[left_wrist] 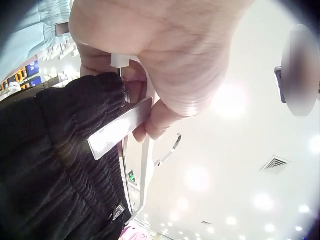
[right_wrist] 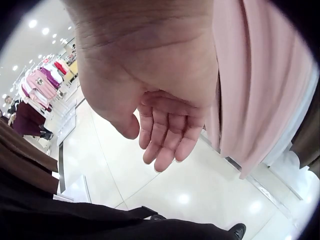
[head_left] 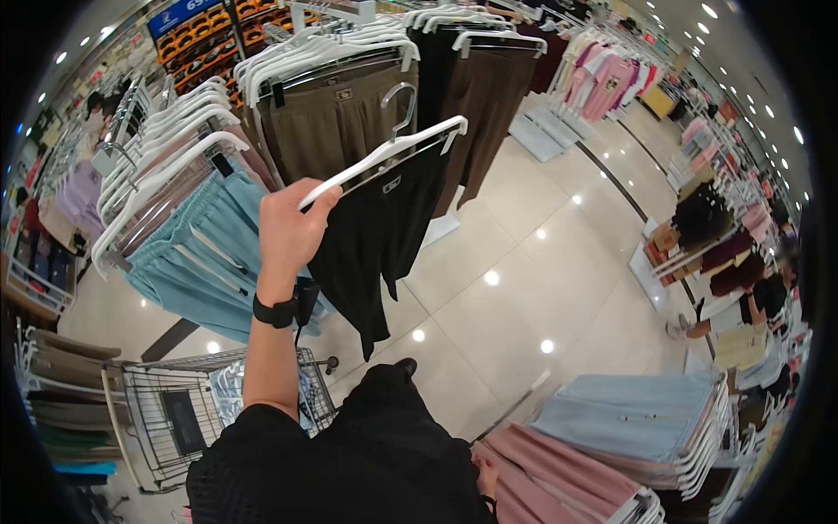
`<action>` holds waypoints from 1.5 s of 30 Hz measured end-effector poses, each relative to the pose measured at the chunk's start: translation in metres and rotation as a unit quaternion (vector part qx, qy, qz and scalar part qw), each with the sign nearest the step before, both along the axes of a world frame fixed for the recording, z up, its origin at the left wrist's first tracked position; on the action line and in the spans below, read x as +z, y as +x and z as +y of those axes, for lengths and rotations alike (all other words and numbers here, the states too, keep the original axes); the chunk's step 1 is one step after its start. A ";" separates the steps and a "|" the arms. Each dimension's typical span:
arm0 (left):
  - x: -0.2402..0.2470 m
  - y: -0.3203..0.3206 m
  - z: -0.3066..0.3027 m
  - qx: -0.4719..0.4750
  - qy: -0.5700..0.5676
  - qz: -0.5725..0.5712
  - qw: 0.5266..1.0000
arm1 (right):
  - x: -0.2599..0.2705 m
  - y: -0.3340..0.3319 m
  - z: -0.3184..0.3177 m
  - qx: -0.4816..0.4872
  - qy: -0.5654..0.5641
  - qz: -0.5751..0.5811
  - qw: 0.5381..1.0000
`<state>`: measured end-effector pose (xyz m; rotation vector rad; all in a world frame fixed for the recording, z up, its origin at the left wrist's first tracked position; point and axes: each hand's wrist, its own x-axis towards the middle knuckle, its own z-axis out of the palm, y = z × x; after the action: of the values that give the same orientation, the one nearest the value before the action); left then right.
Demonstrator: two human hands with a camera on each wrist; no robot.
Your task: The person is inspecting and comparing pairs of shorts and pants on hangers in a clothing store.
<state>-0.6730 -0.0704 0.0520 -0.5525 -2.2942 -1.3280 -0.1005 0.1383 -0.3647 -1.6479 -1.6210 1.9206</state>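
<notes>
My left hand grips one end of a white hanger with a metal hook. Black pants with a small waistband label hang from it. In the left wrist view the fingers curl round the white bar, and the gathered black waistband hangs beside a shiny metal clip. My right hand hangs down with loosely bent fingers and holds nothing. Pink pants hang close beside it, and in the head view that hand is partly hidden near my black clothing.
Light blue pants and brown pants hang on racks ahead. A wire shopping cart with a patterned item stands at lower left. Blue garments hang at lower right. A person's leg shows by the right-hand racks.
</notes>
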 end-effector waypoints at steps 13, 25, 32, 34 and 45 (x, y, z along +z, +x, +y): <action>0.072 -0.113 0.024 -0.028 -0.059 0.035 0.997 | 0.027 -0.098 0.068 0.027 -0.076 -0.120 0.990; 0.073 -0.167 -0.006 0.040 -0.039 0.049 0.997 | 0.015 -0.105 0.103 0.096 -0.113 -0.127 0.981; 0.038 -0.183 0.000 0.034 -0.022 0.014 0.999 | 0.047 -0.118 0.111 0.087 -0.051 -0.100 0.990; 0.033 -0.192 0.000 -0.002 0.005 -0.027 1.000 | 0.050 -0.115 0.103 0.108 -0.028 -0.097 0.989; 0.024 -0.189 -0.001 0.130 0.071 0.070 0.987 | 0.091 -0.120 0.042 0.050 -0.033 -0.183 0.981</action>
<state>-0.8617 -0.0712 0.0763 -0.2785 -2.0581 -1.2698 -0.2209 0.1806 -0.2742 -2.0849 -1.8130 1.8139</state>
